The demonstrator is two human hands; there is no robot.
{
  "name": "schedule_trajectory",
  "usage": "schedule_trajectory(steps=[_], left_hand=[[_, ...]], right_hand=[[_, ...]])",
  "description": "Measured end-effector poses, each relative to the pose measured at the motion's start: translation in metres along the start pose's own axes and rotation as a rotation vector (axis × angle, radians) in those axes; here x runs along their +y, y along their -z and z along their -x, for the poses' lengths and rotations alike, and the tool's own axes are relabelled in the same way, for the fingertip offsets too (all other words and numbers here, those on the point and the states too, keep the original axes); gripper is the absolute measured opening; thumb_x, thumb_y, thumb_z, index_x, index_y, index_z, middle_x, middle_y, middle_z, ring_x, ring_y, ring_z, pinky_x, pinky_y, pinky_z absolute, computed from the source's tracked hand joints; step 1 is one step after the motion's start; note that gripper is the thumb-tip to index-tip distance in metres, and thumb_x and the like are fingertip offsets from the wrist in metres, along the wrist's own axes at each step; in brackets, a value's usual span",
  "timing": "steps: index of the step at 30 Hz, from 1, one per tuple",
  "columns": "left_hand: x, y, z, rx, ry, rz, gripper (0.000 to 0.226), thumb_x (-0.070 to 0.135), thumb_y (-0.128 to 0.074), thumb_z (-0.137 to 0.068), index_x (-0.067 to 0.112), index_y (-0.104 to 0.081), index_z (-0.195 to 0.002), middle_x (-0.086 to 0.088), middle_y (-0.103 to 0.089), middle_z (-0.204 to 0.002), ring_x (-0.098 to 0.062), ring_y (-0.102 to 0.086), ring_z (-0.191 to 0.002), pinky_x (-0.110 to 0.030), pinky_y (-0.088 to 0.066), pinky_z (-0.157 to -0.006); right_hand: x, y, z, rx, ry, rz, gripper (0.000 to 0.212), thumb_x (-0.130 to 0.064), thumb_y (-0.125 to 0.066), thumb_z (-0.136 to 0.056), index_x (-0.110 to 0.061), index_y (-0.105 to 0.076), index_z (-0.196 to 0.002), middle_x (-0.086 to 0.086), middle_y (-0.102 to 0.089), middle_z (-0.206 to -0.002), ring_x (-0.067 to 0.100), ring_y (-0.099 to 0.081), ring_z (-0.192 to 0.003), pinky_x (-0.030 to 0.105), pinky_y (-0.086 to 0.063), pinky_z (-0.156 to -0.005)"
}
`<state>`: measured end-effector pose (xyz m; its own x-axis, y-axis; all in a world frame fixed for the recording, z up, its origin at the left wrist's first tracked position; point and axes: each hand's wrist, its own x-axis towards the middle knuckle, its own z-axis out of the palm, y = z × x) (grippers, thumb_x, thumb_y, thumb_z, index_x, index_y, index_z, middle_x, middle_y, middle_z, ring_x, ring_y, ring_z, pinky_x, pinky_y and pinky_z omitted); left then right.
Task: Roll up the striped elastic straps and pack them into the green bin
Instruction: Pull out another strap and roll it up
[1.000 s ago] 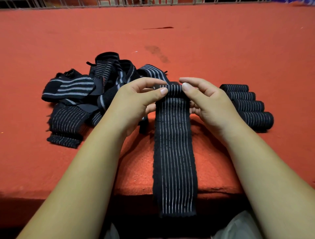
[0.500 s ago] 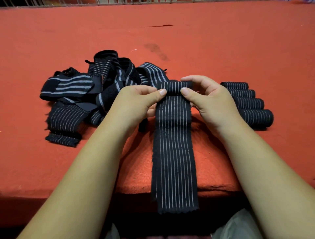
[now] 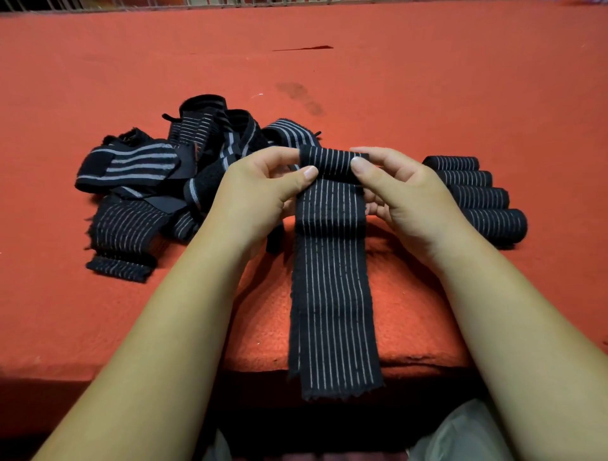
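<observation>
A black elastic strap with thin white stripes (image 3: 332, 296) lies lengthwise in front of me, its near end hanging over the table's front edge. Its far end is wound into a small roll (image 3: 332, 163). My left hand (image 3: 260, 194) pinches the roll's left end between thumb and fingers. My right hand (image 3: 404, 197) pinches the right end the same way. Several finished rolls (image 3: 477, 197) lie side by side just right of my right hand. A loose pile of unrolled straps (image 3: 158, 184) sits to the left. No green bin is in view.
Everything rests on an orange-red felt-covered table (image 3: 427, 82) with a dark stain at its middle. A wire rail (image 3: 197, 4) runs along the far edge. My lap shows below the front edge.
The roll at the strap's far end has grown thicker and lifted slightly. The hanging near end has been drawn up a little toward the table edge.
</observation>
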<state>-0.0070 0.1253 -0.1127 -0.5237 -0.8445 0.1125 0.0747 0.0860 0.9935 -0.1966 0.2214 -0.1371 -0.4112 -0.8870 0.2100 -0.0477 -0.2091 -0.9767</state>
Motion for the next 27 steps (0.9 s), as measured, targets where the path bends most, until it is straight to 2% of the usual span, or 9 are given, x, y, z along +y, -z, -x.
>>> schedule_trajectory(steps=[2, 4, 8, 12, 14, 17, 20, 25, 27], left_hand=[[-0.0008, 0.0009, -0.001, -0.018, 0.009, 0.012, 0.023, 0.004, -0.075, -0.098, 0.012, -0.078, -0.119, -0.022, -0.077, -0.119, -0.022, -0.08, -0.096, -0.03, -0.063, -0.078], [-0.0009, 0.0017, -0.0013, -0.042, 0.038, 0.031, 0.024, 0.004, -0.074, -0.099, 0.011, -0.076, -0.122, -0.021, -0.076, -0.123, -0.025, -0.081, -0.1, -0.033, -0.064, -0.081], [0.0023, 0.0026, -0.0013, -0.079, 0.07, 0.041, 0.026, 0.009, -0.076, -0.099, 0.009, -0.074, -0.125, -0.019, -0.075, -0.128, -0.025, -0.081, -0.101, -0.032, -0.064, -0.082], [0.0038, 0.0024, -0.0003, -0.073, 0.061, 0.043, 0.024, 0.018, -0.075, -0.101, 0.011, -0.074, -0.124, -0.021, -0.075, -0.127, -0.028, -0.081, -0.099, -0.033, -0.064, -0.081], [0.0032, 0.0022, -0.0002, -0.07, 0.046, 0.041, 0.023, 0.016, -0.074, -0.102, 0.012, -0.074, -0.124, -0.024, -0.073, -0.127, -0.031, -0.081, -0.1, -0.037, -0.066, -0.083], [0.0026, 0.0018, -0.0003, -0.07, 0.011, 0.043, 0.022, 0.009, -0.074, -0.101, 0.013, -0.076, -0.122, -0.03, -0.071, -0.126, -0.031, -0.08, -0.102, -0.04, -0.066, -0.088], [0.0018, 0.0008, -0.0012, -0.062, 0.015, 0.047, 0.025, 0.007, -0.074, -0.1, 0.012, -0.075, -0.124, -0.03, -0.07, -0.128, -0.029, -0.08, -0.105, -0.036, -0.065, -0.088], [-0.0033, -0.001, -0.0014, -0.019, 0.099, -0.03, 0.027, 0.021, -0.079, -0.099, 0.006, -0.072, -0.12, -0.007, -0.082, -0.103, -0.022, -0.082, -0.094, -0.037, -0.066, -0.085], [-0.0036, -0.0008, -0.001, -0.034, 0.112, -0.083, 0.026, 0.024, -0.079, -0.099, 0.006, -0.073, -0.117, -0.007, -0.082, -0.099, -0.018, -0.082, -0.086, -0.03, -0.065, -0.075]], right_hand=[[-0.0003, -0.0008, 0.0016, 0.017, 0.006, 0.031, 0.021, -0.025, -0.07, -0.105, -0.016, -0.077, -0.122, -0.001, -0.075, -0.095, 0.01, -0.065, -0.078, 0.032, -0.057, -0.074], [0.0003, -0.001, 0.0018, 0.029, 0.026, 0.05, 0.019, -0.019, -0.069, -0.105, -0.017, -0.078, -0.121, -0.001, -0.079, -0.101, 0.01, -0.072, -0.085, 0.037, -0.061, -0.083], [0.0009, -0.0006, 0.0007, 0.022, 0.064, 0.009, 0.022, -0.011, -0.072, -0.101, -0.023, -0.08, -0.118, 0.011, -0.078, -0.119, 0.039, -0.074, -0.114, 0.058, -0.058, -0.104], [0.0014, -0.0004, 0.001, 0.002, 0.083, 0.03, 0.027, -0.01, -0.075, -0.098, -0.029, -0.08, -0.117, 0.016, -0.077, -0.119, 0.053, -0.068, -0.116, 0.068, -0.054, -0.104], [0.0004, -0.0016, 0.0015, -0.005, 0.066, 0.008, 0.026, -0.014, -0.076, -0.098, -0.027, -0.079, -0.121, 0.016, -0.077, -0.116, 0.044, -0.073, -0.105, 0.063, -0.057, -0.103], [-0.0027, -0.0055, 0.0027, -0.002, -0.018, -0.047, 0.023, -0.025, -0.07, -0.104, -0.02, -0.077, -0.125, 0.008, -0.077, -0.108, 0.024, -0.069, -0.094, 0.038, -0.062, -0.084], [-0.0021, -0.0061, 0.0037, 0.009, -0.02, -0.006, 0.023, -0.024, -0.065, -0.107, -0.014, -0.077, -0.123, 0.006, -0.079, -0.105, 0.018, -0.07, -0.091, 0.032, -0.061, -0.081], [0.0024, -0.0014, 0.0003, 0.053, 0.037, 0.027, 0.023, -0.022, -0.076, -0.098, -0.023, -0.079, -0.121, 0.018, -0.075, -0.122, 0.032, -0.069, -0.102, 0.067, -0.055, -0.103], [0.004, 0.0001, -0.0004, 0.069, 0.057, 0.061, 0.025, -0.024, -0.078, -0.096, -0.028, -0.079, -0.12, 0.015, -0.076, -0.122, 0.031, -0.069, -0.103, 0.067, -0.054, -0.104]])
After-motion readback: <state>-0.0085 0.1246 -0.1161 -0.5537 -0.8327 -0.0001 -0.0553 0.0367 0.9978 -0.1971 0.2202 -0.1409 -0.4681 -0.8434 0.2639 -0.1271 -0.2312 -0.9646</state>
